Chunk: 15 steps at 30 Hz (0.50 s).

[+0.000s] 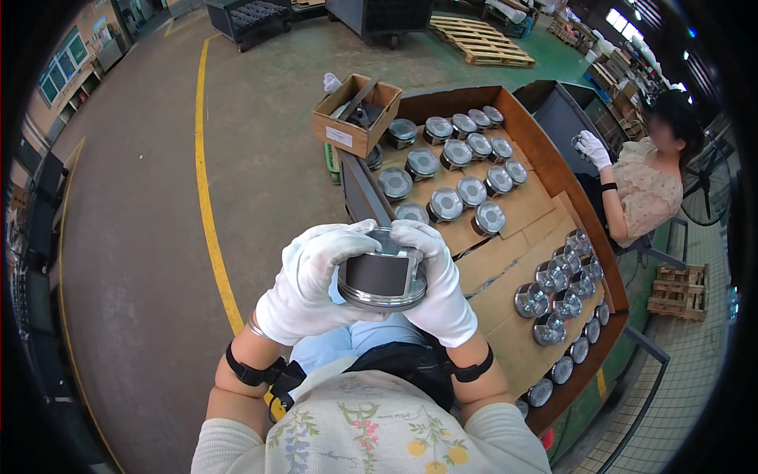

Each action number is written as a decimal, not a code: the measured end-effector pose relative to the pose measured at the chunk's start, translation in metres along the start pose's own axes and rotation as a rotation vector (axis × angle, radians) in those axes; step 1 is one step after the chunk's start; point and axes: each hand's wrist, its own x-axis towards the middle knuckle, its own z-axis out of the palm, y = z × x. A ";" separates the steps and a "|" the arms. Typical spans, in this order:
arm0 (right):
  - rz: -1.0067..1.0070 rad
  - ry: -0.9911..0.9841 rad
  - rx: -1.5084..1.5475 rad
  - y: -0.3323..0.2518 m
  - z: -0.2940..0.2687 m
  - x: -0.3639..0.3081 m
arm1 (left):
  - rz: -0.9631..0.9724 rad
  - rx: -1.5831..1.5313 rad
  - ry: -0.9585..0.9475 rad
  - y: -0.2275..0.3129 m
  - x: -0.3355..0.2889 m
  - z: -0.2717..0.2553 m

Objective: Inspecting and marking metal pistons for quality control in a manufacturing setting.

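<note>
Both my hands, in white gloves, hold one metal piston (377, 275) in front of my body. It has a dark grey patch on its side and shiny ring grooves at its lower end. My left hand (316, 272) wraps round its left side, the thumb on top. On the other side my right hand (436, 276) grips it, thumb and fingers closed at the upper edge. Beyond my hands, several pistons (446, 204) stand in rows on brown cardboard (521, 207). More pistons (550, 276) are grouped at the right of the same large bin.
A rust-brown metal wall (602, 245) rims the bin. At its far left corner sits a wooden box (347, 130) with dark items inside. A co-worker (643, 182) in white gloves sits beyond the right side. Wooden pallets (482, 39) and dark carts (379, 17) stand farther back.
</note>
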 end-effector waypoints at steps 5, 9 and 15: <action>0.197 0.037 0.239 0.010 0.006 -0.015 | -0.077 0.020 -0.004 0.006 0.004 0.003; 0.412 0.104 0.651 0.013 0.010 -0.024 | -0.267 -0.137 0.062 -0.003 -0.007 0.016; 0.614 0.220 1.244 0.010 0.006 -0.016 | -0.216 -0.153 0.005 -0.013 -0.014 0.016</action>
